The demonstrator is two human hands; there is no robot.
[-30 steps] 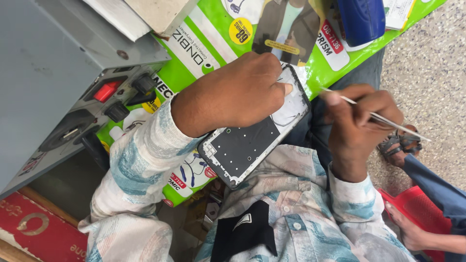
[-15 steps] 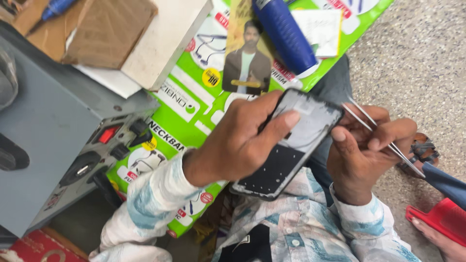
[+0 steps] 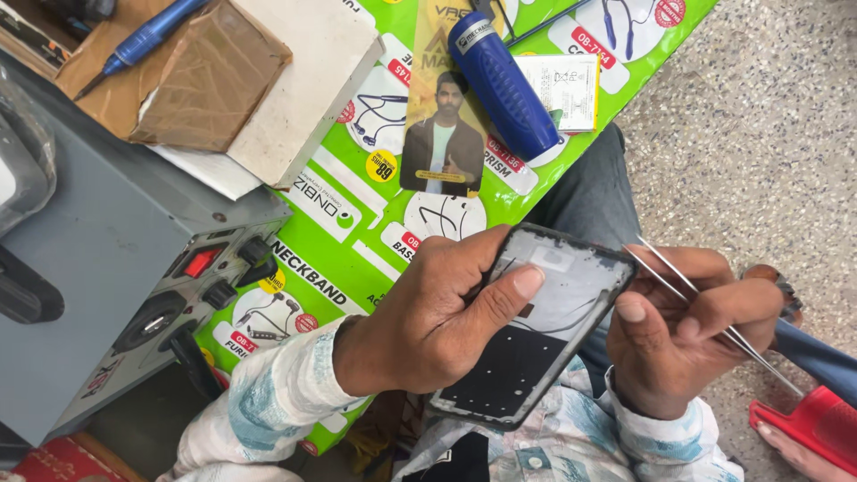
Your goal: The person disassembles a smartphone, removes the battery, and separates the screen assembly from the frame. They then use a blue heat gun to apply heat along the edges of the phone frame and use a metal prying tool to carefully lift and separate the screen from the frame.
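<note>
My left hand (image 3: 428, 326) grips a bare black phone frame (image 3: 536, 344) over my lap, thumb pressed on its pale upper half. The frame is tilted, its top end toward the upper right. My right hand (image 3: 692, 335) holds thin metal tweezers (image 3: 705, 312), their tips touching the frame's upper right corner. Both sleeves are white with pale blue patches.
A green printed poster (image 3: 357, 214) covers the bench. On it lie a blue cylindrical tool (image 3: 502, 82) and a small white box (image 3: 567, 91). A grey power unit (image 3: 116, 259) with red switch and knobs stands left. Brown cardboard (image 3: 210, 80), a blue pen (image 3: 143, 40), speckled floor (image 3: 759, 134), red sandal (image 3: 808, 428).
The view has shifted so more of the bench shows. My left hand has turned the phone frame more upright, and the tweezers' tips have come to its corner.
</note>
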